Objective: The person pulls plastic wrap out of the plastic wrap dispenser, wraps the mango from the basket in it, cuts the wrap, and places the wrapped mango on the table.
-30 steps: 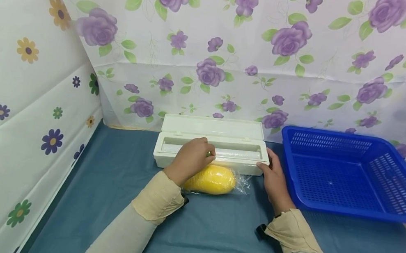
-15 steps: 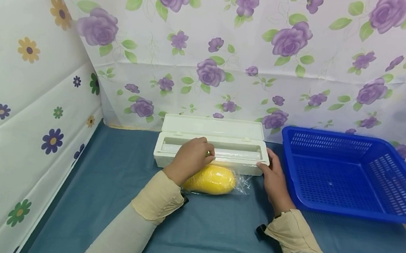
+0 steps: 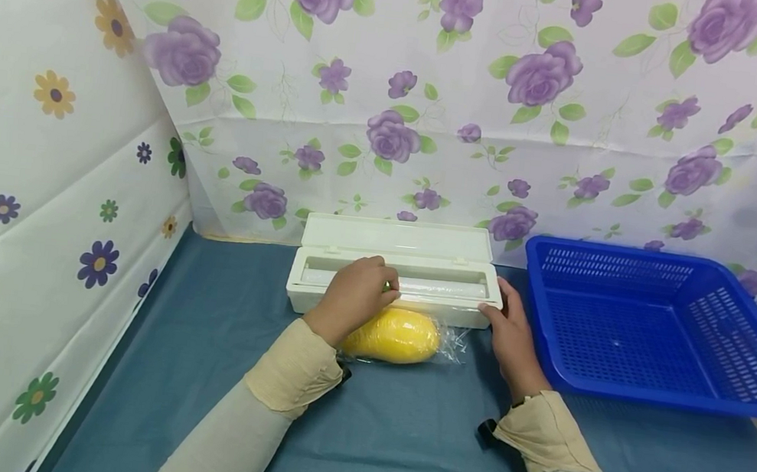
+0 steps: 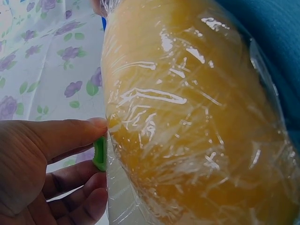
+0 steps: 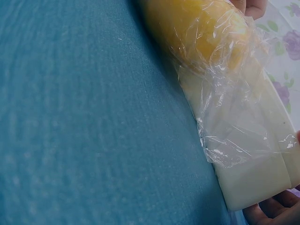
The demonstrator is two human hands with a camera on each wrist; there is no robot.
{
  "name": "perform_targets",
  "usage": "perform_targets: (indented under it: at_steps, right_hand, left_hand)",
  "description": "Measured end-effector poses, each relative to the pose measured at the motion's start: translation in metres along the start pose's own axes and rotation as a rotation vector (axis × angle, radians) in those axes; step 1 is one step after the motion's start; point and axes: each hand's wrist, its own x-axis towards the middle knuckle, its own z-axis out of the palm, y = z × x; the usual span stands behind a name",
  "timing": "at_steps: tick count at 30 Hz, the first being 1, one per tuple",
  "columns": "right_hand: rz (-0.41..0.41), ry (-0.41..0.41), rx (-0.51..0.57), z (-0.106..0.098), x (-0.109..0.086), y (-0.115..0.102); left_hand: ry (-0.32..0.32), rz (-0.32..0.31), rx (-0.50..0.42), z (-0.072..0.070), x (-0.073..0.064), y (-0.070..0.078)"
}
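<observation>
A white cling film dispenser lies lengthwise with its lid raised and a film roll inside. My left hand is over its front edge; in the left wrist view thumb and fingers pinch a small green slider. At the dispenser's right end my right hand grips the corner, thumb on top and fingers around the side. Against the front lies a smooth, oblong yellow thing wrapped in clear film, partly hidden by the left wrist. Loose film stretches from it over the dispenser's front.
A blue perforated plastic basket stands to the right, close beside the right hand. Blue-green cloth covers the table. Flowered sheets hang behind and on the left, right behind the raised lid.
</observation>
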Motion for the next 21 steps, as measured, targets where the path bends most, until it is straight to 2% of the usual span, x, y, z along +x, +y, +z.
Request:
perform_targets:
  at_steps: [17,21]
  right_hand:
    - [0.007,-0.003,-0.005,-0.0001,-0.0003,-0.0011]
    - [0.013,-0.004,-0.01,-0.0003,-0.0006,-0.0014]
  left_hand:
    - [0.008,-0.005,-0.005,0.0013,-0.0002,-0.002]
    - [-0.006,-0.013,-0.016,0.0004,-0.0003,-0.002]
